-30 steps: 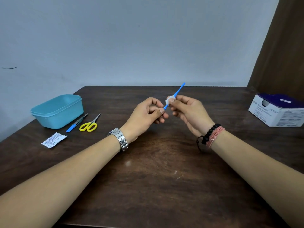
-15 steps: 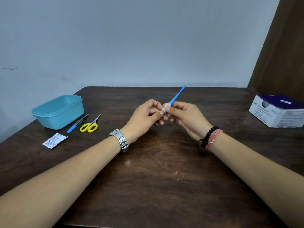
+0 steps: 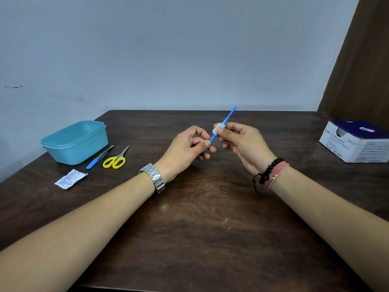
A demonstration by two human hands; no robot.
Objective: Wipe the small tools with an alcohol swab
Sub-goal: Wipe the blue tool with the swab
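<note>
Above the middle of the dark wooden table [image 3: 200, 239], the left hand [image 3: 185, 151] pinches the lower end of a thin blue tool [image 3: 228, 115] between thumb and forefinger, its other fingers loosely curled beneath, while the right hand [image 3: 242, 144] pinches a small white alcohol swab [image 3: 217, 128] folded around the shaft partway up. The tool slants up and away, its far tip free in the air. It looks light and fairly stiff, probably plastic (what kind of tool it is cannot be told at this size), so a thin shaft like this may flex or twist if squeezed hard at one end; a firm pinch near the end, as here, should steady it. The damp swab is soft and likely makes the shaft slippery, so light pressure sliding along its length seems wise. Off to the left, on the table beside a teal tub [image 3: 75, 142], lie yellow-handled scissors [image 3: 115, 160] and a blue-handled tool [image 3: 99, 158] just next to them, both small, light and pointed, best taken by their handles. A torn swab wrapper [image 3: 70, 179] lies nearer, and a box of swabs [image 3: 355, 142] sits far right.
</note>
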